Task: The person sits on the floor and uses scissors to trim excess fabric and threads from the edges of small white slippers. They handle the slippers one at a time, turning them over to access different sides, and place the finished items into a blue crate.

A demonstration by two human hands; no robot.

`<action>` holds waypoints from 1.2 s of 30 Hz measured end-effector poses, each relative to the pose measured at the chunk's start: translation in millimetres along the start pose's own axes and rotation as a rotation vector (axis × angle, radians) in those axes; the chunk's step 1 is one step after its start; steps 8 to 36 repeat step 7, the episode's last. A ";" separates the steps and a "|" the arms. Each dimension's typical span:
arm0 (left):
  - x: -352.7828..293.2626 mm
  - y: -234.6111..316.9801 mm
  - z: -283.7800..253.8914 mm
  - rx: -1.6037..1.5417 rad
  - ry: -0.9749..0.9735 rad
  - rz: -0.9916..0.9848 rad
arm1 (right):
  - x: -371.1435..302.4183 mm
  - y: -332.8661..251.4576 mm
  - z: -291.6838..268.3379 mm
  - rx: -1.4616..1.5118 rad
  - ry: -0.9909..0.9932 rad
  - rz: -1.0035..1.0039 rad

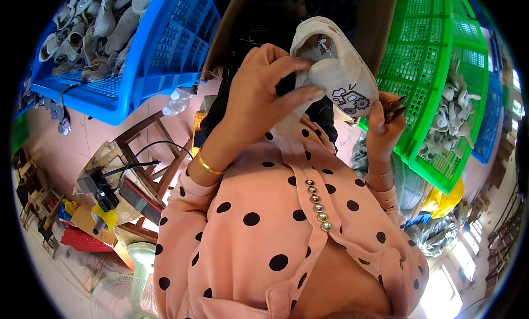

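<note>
A small white shoe (352,79) is held up in front of me, its opening tilted into view. It has a dark cartoon embroidery on the toe and a printed insole. My left hand (262,93) grips the shoe's pale strap between thumb and fingers, beside the opening; the strap's end hangs below the thumb. At the toe end, my right hand (384,123) presses its thumb against the shoe. The same hand holds dark metal thread snips (395,108), blades pointing outward; their handle is hidden in the palm.
A blue crate (160,60) of greyish shoes stands to the left, and a green crate (416,60) with pale shoe pieces (449,118) to the right. Between them is a cardboard box (383,30) with a dark inside. A wooden stool (165,181) bears a black adapter and cable.
</note>
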State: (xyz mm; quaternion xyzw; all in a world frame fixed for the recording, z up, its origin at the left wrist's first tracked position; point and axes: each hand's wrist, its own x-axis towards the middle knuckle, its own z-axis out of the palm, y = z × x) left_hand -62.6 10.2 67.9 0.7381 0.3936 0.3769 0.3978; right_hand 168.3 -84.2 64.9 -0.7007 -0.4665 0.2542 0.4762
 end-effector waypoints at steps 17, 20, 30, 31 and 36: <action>12.3 -7.3 -14.0 -0.211 0.065 0.142 | 15.6 -4.9 -1.7 -0.093 0.092 -0.226; 12.3 -7.3 -14.0 -0.211 0.065 0.142 | 15.6 -4.9 -1.7 -0.093 0.092 -0.226; 12.3 -7.3 -14.0 -0.211 0.065 0.142 | 15.6 -4.9 -1.7 -0.093 0.092 -0.226; 12.3 -7.3 -14.0 -0.211 0.065 0.142 | 15.6 -4.9 -1.7 -0.093 0.092 -0.226; 12.3 -7.3 -14.0 -0.211 0.065 0.142 | 15.6 -4.9 -1.7 -0.093 0.092 -0.226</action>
